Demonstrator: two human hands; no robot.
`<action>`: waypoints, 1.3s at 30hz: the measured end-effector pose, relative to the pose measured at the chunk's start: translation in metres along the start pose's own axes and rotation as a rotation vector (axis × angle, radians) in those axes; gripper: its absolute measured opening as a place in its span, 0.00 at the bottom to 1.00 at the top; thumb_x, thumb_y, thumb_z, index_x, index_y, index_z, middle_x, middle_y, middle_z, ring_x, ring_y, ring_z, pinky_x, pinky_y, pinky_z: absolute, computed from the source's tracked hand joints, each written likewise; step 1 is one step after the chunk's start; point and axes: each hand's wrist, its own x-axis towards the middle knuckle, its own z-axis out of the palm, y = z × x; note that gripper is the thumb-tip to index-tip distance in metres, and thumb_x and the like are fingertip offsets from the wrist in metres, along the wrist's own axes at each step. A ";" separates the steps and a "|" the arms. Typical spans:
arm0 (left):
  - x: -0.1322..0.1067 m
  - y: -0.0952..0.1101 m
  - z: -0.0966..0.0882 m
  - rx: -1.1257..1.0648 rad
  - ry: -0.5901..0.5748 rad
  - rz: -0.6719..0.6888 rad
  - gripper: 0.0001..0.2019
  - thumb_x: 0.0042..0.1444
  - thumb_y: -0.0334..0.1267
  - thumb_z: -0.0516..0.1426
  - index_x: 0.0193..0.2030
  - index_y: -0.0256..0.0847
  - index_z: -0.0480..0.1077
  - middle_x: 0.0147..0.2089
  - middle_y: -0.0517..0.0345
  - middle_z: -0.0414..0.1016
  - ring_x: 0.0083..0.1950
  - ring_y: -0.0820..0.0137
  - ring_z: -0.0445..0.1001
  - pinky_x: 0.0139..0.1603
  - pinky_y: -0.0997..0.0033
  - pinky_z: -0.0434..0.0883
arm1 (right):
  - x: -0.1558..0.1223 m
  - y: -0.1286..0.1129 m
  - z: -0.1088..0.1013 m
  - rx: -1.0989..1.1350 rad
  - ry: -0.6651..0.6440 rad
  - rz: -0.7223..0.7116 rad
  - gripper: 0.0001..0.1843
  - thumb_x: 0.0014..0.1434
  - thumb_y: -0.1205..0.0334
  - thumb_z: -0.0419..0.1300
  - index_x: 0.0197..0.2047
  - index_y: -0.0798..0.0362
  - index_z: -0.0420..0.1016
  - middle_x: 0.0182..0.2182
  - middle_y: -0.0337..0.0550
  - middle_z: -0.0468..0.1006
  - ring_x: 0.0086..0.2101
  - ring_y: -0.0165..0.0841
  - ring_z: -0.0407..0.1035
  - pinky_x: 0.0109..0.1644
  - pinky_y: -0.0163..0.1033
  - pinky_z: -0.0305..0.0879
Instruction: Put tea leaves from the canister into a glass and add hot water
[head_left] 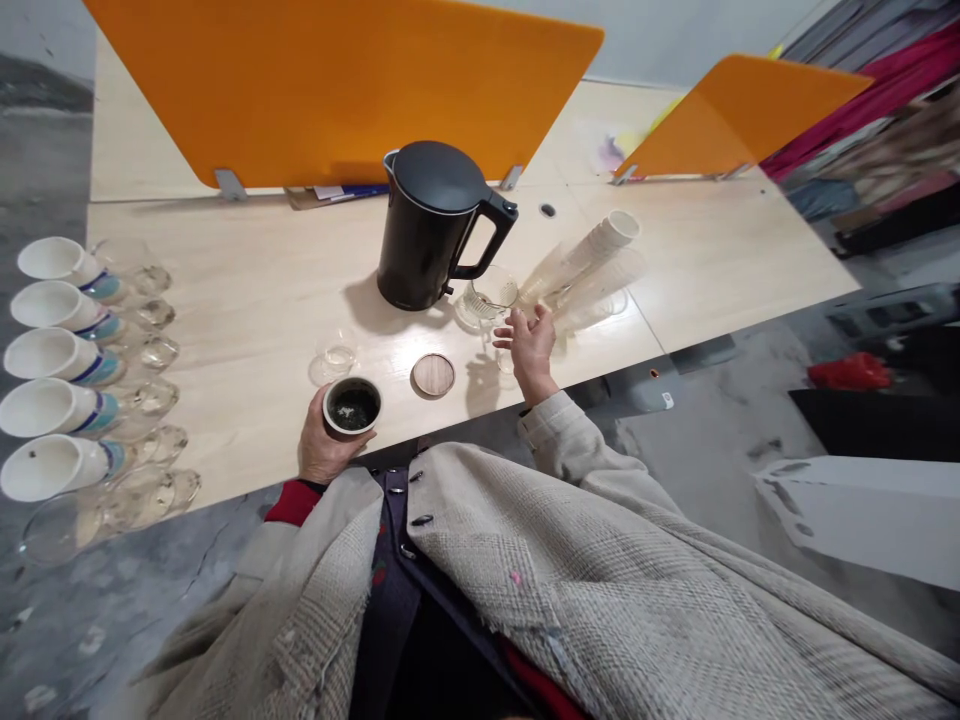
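My left hand (324, 447) grips a small round tin (352, 406) with dark tea leaves inside, near the front edge of the wooden table (247, 290). Its round wooden lid (433, 374) lies on the table just right of it. A small clear glass cup (334, 360) stands behind the tin. My right hand (529, 345) reaches over the table with fingers apart, at a small clear glass (507, 360) mostly hidden under it. Just beyond are a glass strainer cup (489, 294) and a black electric kettle (433, 224).
A stack of paper cups in a plastic sleeve (589, 262) lies on its side right of the kettle. White cups (56, 355) and glass cups (150, 350) line the table's left edge. Orange dividers (337, 85) stand at the back. Grey floor lies to the right.
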 end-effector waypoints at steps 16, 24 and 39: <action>-0.006 0.000 0.000 0.059 -0.077 -0.021 0.57 0.43 0.54 0.78 0.76 0.44 0.57 0.71 0.40 0.73 0.72 0.46 0.75 0.73 0.46 0.74 | -0.025 -0.047 -0.034 -0.208 0.142 -0.305 0.07 0.69 0.61 0.58 0.40 0.51 0.77 0.30 0.46 0.82 0.26 0.36 0.80 0.32 0.44 0.77; -0.004 0.002 0.000 0.046 -0.096 -0.038 0.58 0.43 0.57 0.78 0.76 0.45 0.57 0.71 0.40 0.73 0.72 0.46 0.74 0.74 0.45 0.73 | -0.139 -0.108 -0.045 -0.283 -0.408 -0.648 0.10 0.75 0.53 0.59 0.48 0.45 0.82 0.34 0.39 0.86 0.29 0.35 0.84 0.31 0.41 0.79; -0.003 0.006 -0.001 0.021 -0.120 -0.085 0.58 0.42 0.54 0.79 0.76 0.48 0.56 0.72 0.43 0.72 0.71 0.48 0.75 0.72 0.45 0.75 | -0.159 -0.028 0.051 -0.715 -1.159 -0.941 0.18 0.71 0.73 0.52 0.57 0.54 0.77 0.39 0.46 0.85 0.33 0.31 0.76 0.32 0.35 0.68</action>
